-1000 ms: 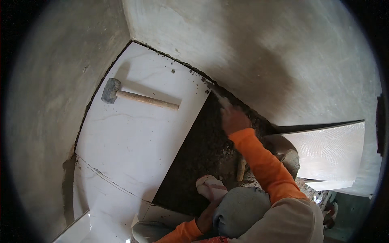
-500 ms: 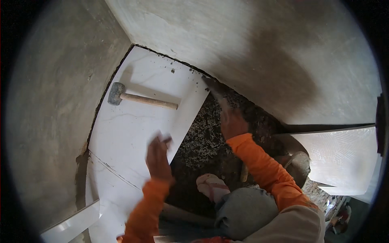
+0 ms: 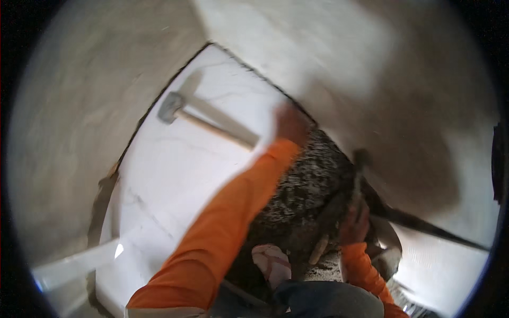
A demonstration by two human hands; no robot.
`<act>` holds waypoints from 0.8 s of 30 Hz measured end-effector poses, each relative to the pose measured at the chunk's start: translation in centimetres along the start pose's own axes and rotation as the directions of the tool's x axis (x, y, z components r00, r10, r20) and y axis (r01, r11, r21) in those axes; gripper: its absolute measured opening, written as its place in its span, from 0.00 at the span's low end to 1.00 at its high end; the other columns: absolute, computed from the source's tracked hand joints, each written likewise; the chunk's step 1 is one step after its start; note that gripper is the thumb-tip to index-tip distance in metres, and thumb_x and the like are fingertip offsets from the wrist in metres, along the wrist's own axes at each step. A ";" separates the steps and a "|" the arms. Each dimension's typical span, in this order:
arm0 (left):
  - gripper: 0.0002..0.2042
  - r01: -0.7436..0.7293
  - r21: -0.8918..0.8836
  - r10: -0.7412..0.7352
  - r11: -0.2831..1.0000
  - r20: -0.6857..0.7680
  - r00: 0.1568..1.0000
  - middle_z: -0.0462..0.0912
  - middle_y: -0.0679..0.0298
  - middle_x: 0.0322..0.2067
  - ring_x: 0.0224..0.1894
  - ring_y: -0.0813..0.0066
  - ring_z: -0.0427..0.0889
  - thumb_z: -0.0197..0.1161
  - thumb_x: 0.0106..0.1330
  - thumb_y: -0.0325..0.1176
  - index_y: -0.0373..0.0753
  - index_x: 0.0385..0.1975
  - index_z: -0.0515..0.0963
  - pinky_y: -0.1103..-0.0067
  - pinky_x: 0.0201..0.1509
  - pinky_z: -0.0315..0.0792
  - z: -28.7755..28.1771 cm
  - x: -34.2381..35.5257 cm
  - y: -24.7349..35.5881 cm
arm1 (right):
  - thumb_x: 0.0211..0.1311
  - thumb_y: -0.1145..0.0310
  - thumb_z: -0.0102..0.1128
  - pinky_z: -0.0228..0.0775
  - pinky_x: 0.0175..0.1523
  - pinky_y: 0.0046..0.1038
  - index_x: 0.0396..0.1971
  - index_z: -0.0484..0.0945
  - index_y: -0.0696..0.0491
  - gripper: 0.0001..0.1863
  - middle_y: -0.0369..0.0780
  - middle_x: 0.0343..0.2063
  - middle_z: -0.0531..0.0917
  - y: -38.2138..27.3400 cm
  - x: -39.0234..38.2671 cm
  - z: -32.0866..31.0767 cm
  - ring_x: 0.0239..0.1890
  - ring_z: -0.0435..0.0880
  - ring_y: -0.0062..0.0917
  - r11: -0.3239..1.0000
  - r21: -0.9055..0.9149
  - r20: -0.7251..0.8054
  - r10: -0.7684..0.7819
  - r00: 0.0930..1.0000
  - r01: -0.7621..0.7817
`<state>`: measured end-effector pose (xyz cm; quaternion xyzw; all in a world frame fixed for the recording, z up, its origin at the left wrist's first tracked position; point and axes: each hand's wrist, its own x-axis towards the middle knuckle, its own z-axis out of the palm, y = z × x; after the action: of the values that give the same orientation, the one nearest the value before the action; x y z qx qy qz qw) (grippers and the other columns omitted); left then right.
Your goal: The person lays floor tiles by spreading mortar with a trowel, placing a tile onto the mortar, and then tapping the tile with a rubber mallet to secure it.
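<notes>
A large white marbled tile [image 3: 159, 159] lies in the corner between two walls. My left hand [image 3: 290, 124] reaches across to its far right edge near the wall; motion smears the fingers. Beside the tile is a dark, rough mortar bed [image 3: 310, 180]. To its right my right hand [image 3: 354, 225] is closed around a trowel [image 3: 357, 177], blurred and held up close to the wall. On the tile rests a mallet [image 3: 172, 107] with a grey head and a wooden handle, touched by neither hand.
Grey plastered walls [image 3: 413, 106] enclose the corner. A wooden handle [image 3: 319, 250] lies by the mortar, near my sandalled foot [image 3: 272, 263]. Behind my right forearm are a rounded grey-brown object [image 3: 389, 244] and a pale tile [image 3: 440, 265]. A white strip [image 3: 74, 265] shows at the lower left.
My left hand has moved up and right across the tile to its far edge. My right hand has drawn back toward me with the trowel, away from the tile corner. The view has shifted.
</notes>
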<state>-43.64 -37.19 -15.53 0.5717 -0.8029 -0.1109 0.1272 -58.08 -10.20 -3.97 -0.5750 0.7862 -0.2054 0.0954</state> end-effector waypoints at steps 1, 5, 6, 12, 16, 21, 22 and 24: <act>0.20 -0.074 -0.148 0.061 0.986 -0.091 0.994 0.64 0.49 0.57 0.62 0.49 0.57 0.51 0.60 0.39 0.37 0.51 0.72 0.53 0.63 0.51 0.7 -3.3 3.7 | 0.67 0.56 0.41 0.69 0.50 0.37 0.55 0.65 0.60 0.25 0.53 0.48 0.73 0.0 -0.3 0.5 0.46 0.76 0.44 0.999 0.003 -0.025 -0.041 0.999 0.041; 0.25 -0.165 -0.781 0.296 0.602 0.026 0.955 0.63 0.48 0.59 0.62 0.45 0.59 0.55 0.59 0.28 0.36 0.58 0.62 0.60 0.67 0.51 -1.7 -14.7 10.2 | 0.67 0.54 0.40 0.71 0.44 0.31 0.53 0.66 0.63 0.27 0.54 0.43 0.75 -2.6 1.9 0.6 0.45 0.77 0.38 0.956 0.291 -0.007 0.029 1.000 -0.025; 0.24 -0.180 -0.792 0.227 0.584 -0.053 0.972 0.64 0.49 0.58 0.62 0.47 0.60 0.55 0.59 0.28 0.37 0.58 0.63 0.60 0.66 0.53 -3.4 -17.9 10.3 | 0.67 0.54 0.40 0.71 0.43 0.30 0.52 0.66 0.64 0.27 0.53 0.42 0.75 -2.8 2.3 1.1 0.44 0.77 0.36 0.957 0.281 0.114 0.043 0.993 -0.074; 0.21 0.252 -0.808 -0.181 0.532 0.182 0.967 0.75 0.51 0.47 0.50 0.54 0.74 0.57 0.60 0.32 0.38 0.54 0.67 0.65 0.54 0.68 -15.3 -31.5 -4.3 | 0.66 0.55 0.43 0.67 0.28 0.27 0.47 0.69 0.60 0.22 0.41 0.21 0.74 -17.6 10.5 2.2 0.21 0.73 0.25 0.808 0.584 0.403 -0.201 0.893 -0.082; 0.21 0.325 -0.698 -0.205 0.638 0.254 0.945 0.79 0.51 0.40 0.39 0.56 0.79 0.57 0.60 0.39 0.39 0.53 0.70 0.66 0.44 0.72 -18.9 -32.3 -8.9 | 0.63 0.59 0.49 0.70 0.38 0.32 0.44 0.70 0.57 0.17 0.44 0.27 0.76 -25.9 16.0 6.6 0.33 0.78 0.32 0.828 0.531 0.444 -0.454 0.772 0.181; 0.25 0.044 -0.700 0.140 0.712 0.203 0.969 0.80 0.50 0.39 0.39 0.53 0.79 0.51 0.64 0.43 0.44 0.61 0.62 0.65 0.46 0.72 -13.8 -35.7 -7.9 | 0.59 0.60 0.52 0.69 0.44 0.38 0.44 0.72 0.52 0.16 0.47 0.40 0.75 -40.0 17.1 14.4 0.42 0.75 0.42 0.362 0.294 0.306 -0.912 0.272 0.885; 0.25 0.057 -0.717 0.123 0.695 0.197 0.973 0.80 0.50 0.39 0.39 0.53 0.79 0.51 0.64 0.43 0.44 0.61 0.62 0.65 0.46 0.72 -14.5 -35.2 -7.4 | 0.59 0.59 0.52 0.70 0.44 0.38 0.44 0.72 0.50 0.15 0.46 0.39 0.75 -42.7 16.8 15.3 0.42 0.76 0.41 0.346 0.292 0.371 -0.900 0.227 0.892; 0.26 0.383 -0.777 0.318 0.499 0.576 0.753 0.77 0.49 0.44 0.44 0.52 0.77 0.48 0.64 0.47 0.46 0.62 0.60 0.61 0.51 0.68 -17.4 -33.9 -7.7 | 0.60 0.58 0.51 0.70 0.44 0.38 0.44 0.72 0.48 0.15 0.45 0.38 0.75 -47.5 15.4 18.2 0.41 0.76 0.39 0.317 0.294 0.429 -0.887 0.172 0.902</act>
<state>-20.38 -8.19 -4.28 0.3666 -0.6129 -0.6923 0.1029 -14.92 -40.71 1.59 -0.9561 0.2428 -0.0471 0.1573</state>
